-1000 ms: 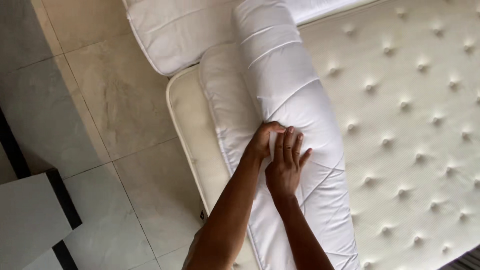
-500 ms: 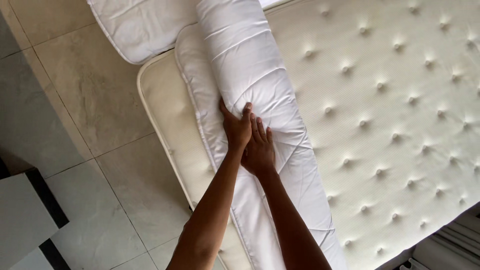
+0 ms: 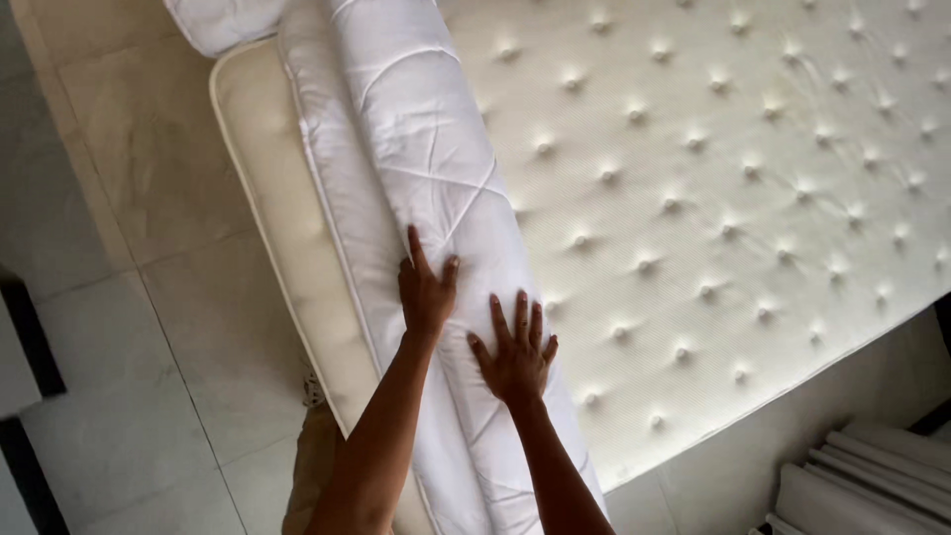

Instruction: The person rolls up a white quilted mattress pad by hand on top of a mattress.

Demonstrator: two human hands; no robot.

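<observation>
A long roll of white quilted bedding [image 3: 416, 149] lies along the left edge of a cream tufted mattress [image 3: 713, 178]. My left hand [image 3: 424, 287] rests flat on the roll, fingers spread and pointing up the roll. My right hand [image 3: 515, 349] lies flat beside it, a little lower and to the right, fingers apart. Both palms press on the fabric and neither grips it. The roll's near end runs out of the bottom of the view between my forearms.
A white quilted pillow [image 3: 223, 20] lies at the top left corner of the mattress. Pale tiled floor [image 3: 129, 327] runs along the left. A dark-edged piece of furniture [image 3: 20, 357] stands at the far left. Stacked white panels [image 3: 872, 476] sit at the bottom right.
My hands were together, one over the other, on the roll. They have since spread apart and flattened side by side. The view has shifted, so the mattress sits more to the left.
</observation>
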